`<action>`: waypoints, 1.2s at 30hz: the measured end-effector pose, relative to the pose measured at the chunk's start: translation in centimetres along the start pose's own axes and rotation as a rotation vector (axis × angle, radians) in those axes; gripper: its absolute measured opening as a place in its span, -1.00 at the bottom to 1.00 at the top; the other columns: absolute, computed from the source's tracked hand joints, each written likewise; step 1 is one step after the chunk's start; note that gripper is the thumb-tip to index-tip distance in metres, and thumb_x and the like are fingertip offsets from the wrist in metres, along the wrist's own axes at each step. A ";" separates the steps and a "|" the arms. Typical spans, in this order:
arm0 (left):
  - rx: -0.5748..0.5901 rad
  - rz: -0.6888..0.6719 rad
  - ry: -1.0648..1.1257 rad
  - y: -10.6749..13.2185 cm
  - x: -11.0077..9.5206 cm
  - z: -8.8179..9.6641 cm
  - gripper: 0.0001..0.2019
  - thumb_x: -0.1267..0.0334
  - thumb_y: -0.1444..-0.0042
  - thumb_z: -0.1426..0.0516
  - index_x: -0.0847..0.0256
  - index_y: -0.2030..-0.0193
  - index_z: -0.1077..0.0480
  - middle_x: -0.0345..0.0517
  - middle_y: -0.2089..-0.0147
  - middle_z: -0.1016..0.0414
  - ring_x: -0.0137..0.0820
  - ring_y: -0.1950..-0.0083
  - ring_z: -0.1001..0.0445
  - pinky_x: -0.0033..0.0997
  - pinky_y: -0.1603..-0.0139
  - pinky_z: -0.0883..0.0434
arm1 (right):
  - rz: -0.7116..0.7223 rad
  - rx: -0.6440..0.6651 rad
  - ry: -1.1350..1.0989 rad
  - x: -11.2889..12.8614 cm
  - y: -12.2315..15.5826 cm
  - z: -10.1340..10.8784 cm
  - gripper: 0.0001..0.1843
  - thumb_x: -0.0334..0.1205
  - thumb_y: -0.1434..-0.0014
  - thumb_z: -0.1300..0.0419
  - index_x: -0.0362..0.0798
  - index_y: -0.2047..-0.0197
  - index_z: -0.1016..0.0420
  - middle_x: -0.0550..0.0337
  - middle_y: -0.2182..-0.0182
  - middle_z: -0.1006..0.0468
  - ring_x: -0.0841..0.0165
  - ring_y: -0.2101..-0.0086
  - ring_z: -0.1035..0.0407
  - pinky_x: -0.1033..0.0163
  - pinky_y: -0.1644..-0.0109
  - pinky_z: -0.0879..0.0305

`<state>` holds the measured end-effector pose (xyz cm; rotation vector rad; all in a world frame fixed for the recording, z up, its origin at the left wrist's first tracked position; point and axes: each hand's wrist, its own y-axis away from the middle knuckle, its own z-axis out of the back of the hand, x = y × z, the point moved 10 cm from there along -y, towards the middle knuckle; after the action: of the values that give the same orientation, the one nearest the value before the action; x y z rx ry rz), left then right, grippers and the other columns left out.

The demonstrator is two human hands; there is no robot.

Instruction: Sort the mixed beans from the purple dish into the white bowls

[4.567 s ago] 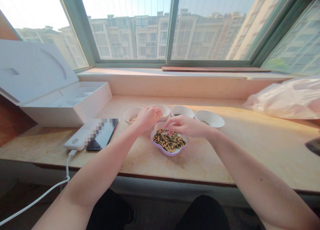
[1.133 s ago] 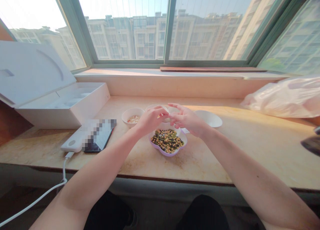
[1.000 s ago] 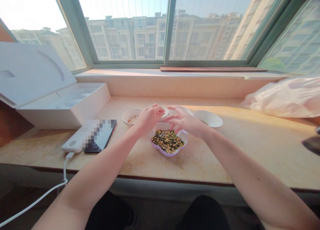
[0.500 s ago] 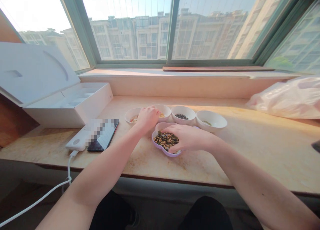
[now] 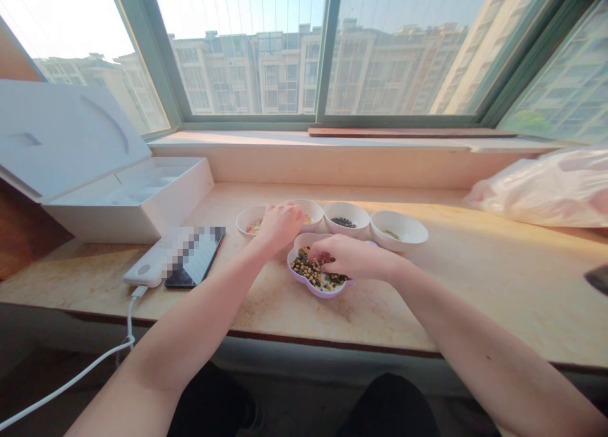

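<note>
A lilac flower-shaped bowl (image 5: 327,293) holds mixed beans (image 5: 306,269), dark and tan. My right hand (image 5: 354,258) reaches into it from the right, fingers curled down among the beans and thumb drawn toward them; what lies between the tips is hidden. Behind stands a row of white bowls. My left hand (image 5: 284,223) is over the near edge of the second white bowl (image 5: 316,216), fingers bent and tips out of sight. The leftmost white bowl (image 5: 244,220) has pale and reddish bits, the third white bowl (image 5: 349,210) dark beans, the rightmost white bowl (image 5: 408,229) a few green ones.
At the left, an open white box (image 5: 175,196) stands behind a phone (image 5: 202,259) and a white power bank (image 5: 147,266) with a cable (image 5: 130,313). A plastic bag (image 5: 546,187) lies at the right back. The counter's front edge (image 5: 332,343) runs before my knees.
My right hand's spread fingers have drawn together and dipped into the beans, baring part of the bowl's bottom. My left hand has stayed nearly still.
</note>
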<state>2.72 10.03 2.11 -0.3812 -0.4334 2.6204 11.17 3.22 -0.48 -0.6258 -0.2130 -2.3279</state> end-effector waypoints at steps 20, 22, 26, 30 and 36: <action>-0.037 -0.019 0.036 0.2 -0.2 0.6 -0.67 0.28 -0.39 0.00 0.22 0.24 -0.60 0.04 0.10 -0.62 -0.19 0.05 -0.55 -0.13 -0.08 -0.36 | -0.016 -0.049 -0.109 0.4 0.3 1.3 -0.71 -0.44 -0.09 -0.21 0.09 0.31 -0.74 0.24 0.32 -0.74 0.21 0.32 -0.58 0.16 0.15 -0.42; -0.047 -0.023 0.044 0.2 -0.1 0.7 -0.66 0.32 -0.38 0.00 0.23 0.28 -0.59 0.04 0.13 -0.62 -0.20 0.08 -0.55 -0.15 -0.06 -0.39 | -0.002 -0.076 -0.120 0.3 0.2 1.6 -0.72 -0.43 -0.11 -0.23 0.09 0.29 -0.74 0.22 0.29 -0.75 0.19 0.28 -0.59 0.13 0.10 -0.43; -0.112 -0.065 0.219 0.3 -0.5 1.5 -0.73 0.36 -0.35 -0.05 0.21 0.15 -0.62 0.00 0.08 -0.64 -0.25 0.07 -0.58 -0.24 -0.03 -0.46 | -0.068 -0.183 -0.271 -1.2 0.2 2.6 -0.68 -0.38 -0.17 -0.26 0.09 0.03 -0.67 0.19 0.22 -0.76 0.19 0.19 -0.61 0.11 0.01 -0.46; -0.135 -0.159 0.418 0.8 -2.0 2.3 -0.74 0.38 -0.33 -0.09 0.16 0.02 -0.61 -0.06 0.04 -0.65 -0.33 0.07 -0.60 -0.33 -0.01 -0.51 | -0.211 -0.358 -0.588 -3.5 0.4 4.2 -0.57 -0.30 -0.16 -0.33 -0.03 -0.12 -0.52 0.17 0.35 -0.72 0.31 0.37 -0.56 0.24 0.28 -0.46; -0.172 -0.221 0.533 1.4 -3.4 2.6 -0.77 0.22 -0.34 -0.21 0.17 -0.06 -0.58 -0.05 0.08 -0.64 -0.37 0.14 -0.60 -0.34 0.02 -0.55 | -0.357 -0.501 -0.869 -5.6 1.1 4.9 -0.54 -0.23 -0.20 -0.40 0.00 -0.15 -0.47 0.19 0.39 -0.66 0.42 0.47 -0.47 0.39 0.48 -0.27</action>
<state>4.19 6.64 4.66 -0.9944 -0.4818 2.1603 17.25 7.30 0.97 -1.9739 -0.1319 -2.2863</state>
